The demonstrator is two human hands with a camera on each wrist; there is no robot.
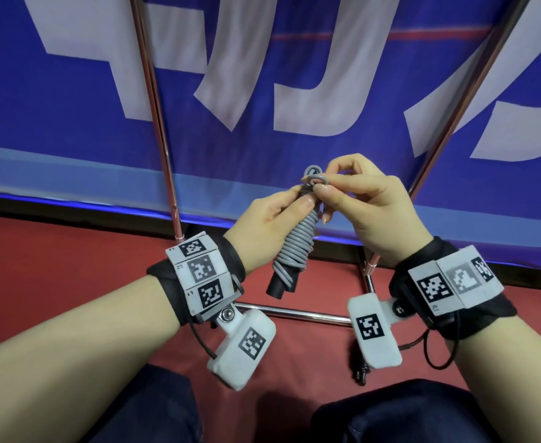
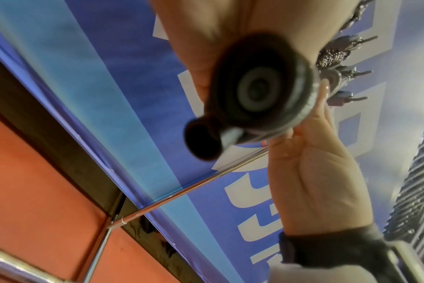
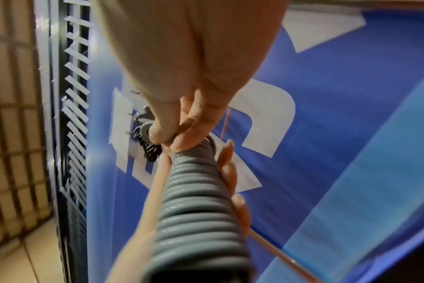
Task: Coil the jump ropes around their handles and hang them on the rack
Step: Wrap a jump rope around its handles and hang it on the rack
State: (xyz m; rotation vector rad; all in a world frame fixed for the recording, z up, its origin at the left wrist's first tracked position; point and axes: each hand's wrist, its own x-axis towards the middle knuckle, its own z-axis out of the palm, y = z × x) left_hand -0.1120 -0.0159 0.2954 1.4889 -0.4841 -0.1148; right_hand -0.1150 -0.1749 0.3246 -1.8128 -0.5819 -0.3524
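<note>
A grey jump rope (image 1: 294, 247) is coiled tightly round its two black handles (image 1: 277, 287), held tilted in front of me. My left hand (image 1: 272, 219) grips the upper part of the bundle. My right hand (image 1: 342, 193) pinches a small loop of the rope (image 1: 318, 179) at the top end. In the left wrist view the handle ends (image 2: 257, 92) point at the camera, blurred. In the right wrist view the grey coils (image 3: 196, 201) run up to the pinching fingers (image 3: 162, 132). The chrome rack's poles (image 1: 157, 123) rise behind the hands.
A blue banner with large white letters (image 1: 262, 75) hangs behind the rack. The rack's base bars (image 1: 294, 311) lie on red floor (image 1: 71, 266). Other coiled ropes hang on rack hooks (image 2: 337, 57). My knees (image 1: 390, 414) are at the bottom edge.
</note>
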